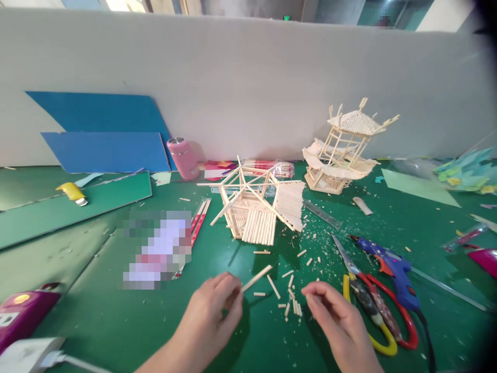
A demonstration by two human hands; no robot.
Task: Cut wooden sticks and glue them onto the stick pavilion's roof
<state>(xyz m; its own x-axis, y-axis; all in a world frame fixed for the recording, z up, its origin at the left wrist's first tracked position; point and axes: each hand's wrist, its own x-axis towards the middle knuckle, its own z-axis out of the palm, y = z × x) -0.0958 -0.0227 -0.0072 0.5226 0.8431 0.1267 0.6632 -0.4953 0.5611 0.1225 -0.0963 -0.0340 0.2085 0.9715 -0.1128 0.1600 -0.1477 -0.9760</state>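
— Reporting on the head view: what do the hands hold?

— Left hand has thumb and fingers clamped on one end of a thin wooden stick, which juts up and away beyond the fingertips. Right hand has fingers curled close together; I cannot tell whether anything sits between them.

— Step in hand?

— By my judgement, a single stick is being handled. Cut stick pieces lie between the two sets of fingertips. The half-built stick model stands well beyond them. Any fitting would call for a light, steady pinch.

— Tools?

— Scissors lie just outboard of the right fingers, with the glue gun next to them.

— Surface and room?

— Green mat, littered with chips. Far beyond the fingers is a white partition, with blue boards and a pink can at its foot. A finished stick pavilion also stands there.
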